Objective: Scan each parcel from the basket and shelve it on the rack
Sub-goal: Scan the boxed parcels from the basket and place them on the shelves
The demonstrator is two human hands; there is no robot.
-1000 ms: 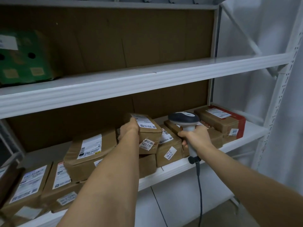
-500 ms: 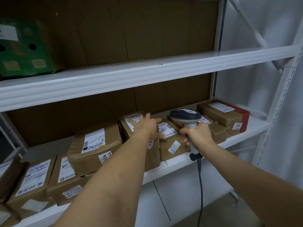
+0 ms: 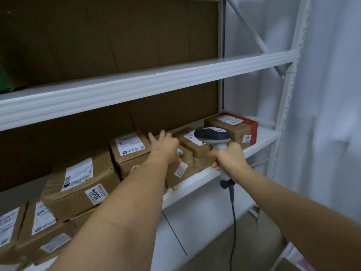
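Left hand [image 3: 165,146] over shelved parcels [image 3: 129,148]

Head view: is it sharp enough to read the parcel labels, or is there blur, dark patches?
Head view: the "3004" sticker reads; finer print on the brown taped parcels' white labels is too soft. The left hand is slightly motion-smeared, the brown cardboard backing sits dim, and the white shelf edge bows from lens distortion.

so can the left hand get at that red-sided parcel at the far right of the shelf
Probably not easily: the right hand and the scanner it grips sit between the left hand and the red-sided parcel.
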